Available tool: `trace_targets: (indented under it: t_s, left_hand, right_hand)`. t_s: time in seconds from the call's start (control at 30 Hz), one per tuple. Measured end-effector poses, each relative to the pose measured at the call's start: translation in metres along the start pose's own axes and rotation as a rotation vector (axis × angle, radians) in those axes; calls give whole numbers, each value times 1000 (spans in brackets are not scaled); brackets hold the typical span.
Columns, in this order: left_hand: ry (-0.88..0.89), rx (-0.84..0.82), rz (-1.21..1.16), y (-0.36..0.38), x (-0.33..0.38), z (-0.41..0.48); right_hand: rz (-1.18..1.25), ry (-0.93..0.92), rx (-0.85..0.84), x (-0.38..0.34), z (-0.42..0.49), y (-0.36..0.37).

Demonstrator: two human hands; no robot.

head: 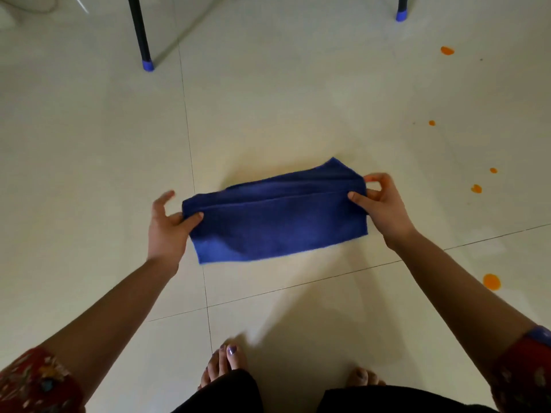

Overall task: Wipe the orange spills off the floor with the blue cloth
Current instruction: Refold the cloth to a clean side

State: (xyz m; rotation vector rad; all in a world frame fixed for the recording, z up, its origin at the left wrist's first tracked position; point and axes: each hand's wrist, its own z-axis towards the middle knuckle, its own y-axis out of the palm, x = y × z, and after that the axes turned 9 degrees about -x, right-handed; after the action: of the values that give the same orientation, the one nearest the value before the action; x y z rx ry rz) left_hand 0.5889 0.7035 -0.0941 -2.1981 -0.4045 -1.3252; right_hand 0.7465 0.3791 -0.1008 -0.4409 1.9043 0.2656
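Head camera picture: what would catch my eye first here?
A blue cloth, folded and held between the left hand and right hand, fills the middle. Orange spills dot the pale floor on the right. Two black legs with blue caps stand at the top.

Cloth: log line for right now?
cloth folded | left hand pinches left end | right hand pinches right end | spills on floor, right side, unwiped

Cream tile floor, blk legs, blue caps
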Motion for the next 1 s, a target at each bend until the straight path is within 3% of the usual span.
trace_targets:
  t_s: [0.1, 0.2, 0.33, 0.4, 0.53, 0.67, 0.77, 0.83, 0.9, 1.0]
  left_hand:
    - [181, -113, 19, -8, 17, -2]
    - [305, -101, 351, -11, 26, -2]
    - [434, -67, 602, -20, 33, 8]
    - [391, -180, 567, -29, 37, 16]
    - [177, -505, 94, -33, 46, 15]
    - [-13, -482, -109, -8, 49, 11]
    - [-178, -526, -105, 7, 51, 3]
    - [-216, -579, -107, 15, 54, -4]
    - [-231, -615, -138, 25, 59, -13]
    - [-230, -664, -157, 47, 67, -28]
  right_hand:
    - [-158, -93, -69, -6, -8, -12]
    - [-579, -106, 46, -10, -6, -21]
    - [-664, -180, 105, -17, -8, -23]
    - [-612, -235, 24, -20, -5, -33]
    - [-279, -190, -168, -33, -4, -43]
    - [-177, -123, -65, -33, -5, -30]
    - [-333, -28, 97, -30, -4, -27]
    - [-297, 28, 151, -32, -9, -17]
    - [-154, 60, 117, -37, -19, 7]
    - [2, 53, -75, -47, -39, 53]
